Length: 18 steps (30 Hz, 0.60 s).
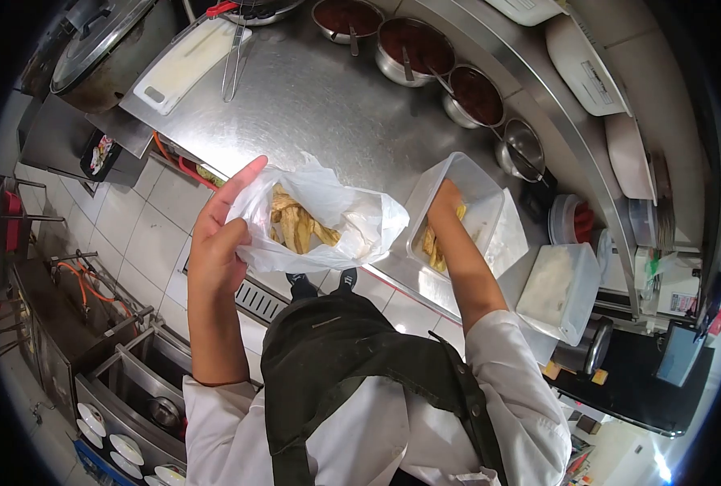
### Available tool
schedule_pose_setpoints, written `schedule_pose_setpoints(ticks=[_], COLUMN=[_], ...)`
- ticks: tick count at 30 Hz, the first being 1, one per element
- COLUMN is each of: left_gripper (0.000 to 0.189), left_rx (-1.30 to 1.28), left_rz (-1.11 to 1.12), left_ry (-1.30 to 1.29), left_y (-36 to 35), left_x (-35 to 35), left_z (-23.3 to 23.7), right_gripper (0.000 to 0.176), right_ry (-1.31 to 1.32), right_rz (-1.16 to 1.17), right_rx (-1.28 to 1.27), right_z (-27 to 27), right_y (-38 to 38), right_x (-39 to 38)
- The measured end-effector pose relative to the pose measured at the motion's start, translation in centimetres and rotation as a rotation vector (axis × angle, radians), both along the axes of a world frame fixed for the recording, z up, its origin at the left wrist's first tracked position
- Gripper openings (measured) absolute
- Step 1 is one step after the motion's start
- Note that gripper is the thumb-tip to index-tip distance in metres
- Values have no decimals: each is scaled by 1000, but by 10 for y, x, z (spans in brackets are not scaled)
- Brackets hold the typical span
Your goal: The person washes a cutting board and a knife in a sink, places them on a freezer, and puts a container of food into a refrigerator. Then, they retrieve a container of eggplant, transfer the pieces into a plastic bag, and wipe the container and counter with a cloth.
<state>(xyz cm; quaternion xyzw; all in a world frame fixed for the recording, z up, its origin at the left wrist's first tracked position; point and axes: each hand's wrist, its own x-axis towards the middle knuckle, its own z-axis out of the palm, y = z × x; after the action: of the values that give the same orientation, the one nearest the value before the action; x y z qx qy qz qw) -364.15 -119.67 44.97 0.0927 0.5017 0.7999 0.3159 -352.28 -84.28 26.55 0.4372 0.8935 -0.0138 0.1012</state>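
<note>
My left hand (221,235) grips the left edge of a white plastic bag (376,223), with the thumb on the near side and the index finger stretched along the rim. The bag's mouth is open, and yellow-brown strips of food (297,227) lie inside it. My right hand (446,197) reaches down into a clear plastic container (480,188) to the right of the bag. Similar yellow strips (433,249) lie in the container around that hand. Its fingers are hidden, so whether they hold any strips does not show.
Bowls of dark red sauce (413,50) with spoons line the back of the steel counter (320,89). A white cutting board (190,65) and tongs (233,69) lie at the far left. A lidded tub (556,283) stands right of the container, and a shelf (530,77) runs above.
</note>
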Motion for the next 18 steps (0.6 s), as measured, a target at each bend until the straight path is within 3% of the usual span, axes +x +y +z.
schedule_pose_setpoints(ticks=[6,9,12,18], left_gripper=[67,66,66,66], left_rx=[-12,-30,-17,10], left_rz=[31,78,68,64], left_ry=[-17,-17,-18,-27], left_y=[-2,-7,-10,-5], left_x=[-1,-2,-5,-6], left_z=[-3,-3,-5,-4], right_gripper=[22,20,18,11], right_ry=[165,373,727,933], right_rz=[-193,-374,-579,-532], right_rx=[83,-217,-774,-1038], right_z=[-20,-3,29,78], right_y=[25,46,49,30], right_x=[12,32,59,94])
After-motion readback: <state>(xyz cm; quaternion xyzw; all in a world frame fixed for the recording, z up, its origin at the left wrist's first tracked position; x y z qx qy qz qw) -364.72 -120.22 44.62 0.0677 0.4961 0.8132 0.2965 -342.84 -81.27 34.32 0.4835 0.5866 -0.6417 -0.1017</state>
